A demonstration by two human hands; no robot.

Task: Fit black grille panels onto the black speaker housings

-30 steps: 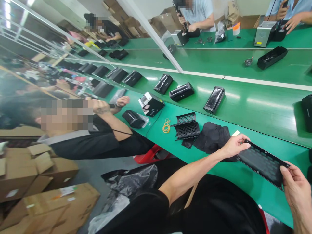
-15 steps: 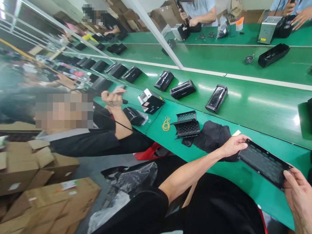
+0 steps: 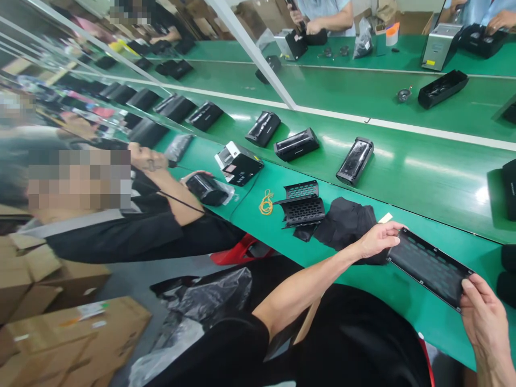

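Between my two hands I hold a black speaker grille (image 3: pixel 429 269) above the green bench, with dark mesh across its slotted openings. My left hand (image 3: pixel 379 240) pinches its left end, thumb on top. My right hand (image 3: pixel 484 306) grips the right end, thumb pressed on the face and fingers behind. Left of the grille, a pile of black cloth pieces (image 3: pixel 346 220) lies on the bench, partly behind my left forearm. Beyond the cloth are stacked perforated grilles (image 3: pixel 303 211), with a bundle of yellow cord (image 3: pixel 266 203) beside them.
Several black speakers stand along the green conveyor (image 3: pixel 439 183), one speaker (image 3: pixel 355 161) nearest me. To my left, a co-worker's hand (image 3: pixel 149 161) is raised near a silver-and-black box (image 3: pixel 238 164) and another speaker (image 3: pixel 206 188). Cardboard boxes (image 3: pixel 80 338) and plastic bags (image 3: pixel 201 301) lie below left.
My view has shifted slightly right; both hands still hold the grille in much the same pose. The co-worker's other hand now reaches to the speaker beside the silver-and-black box.
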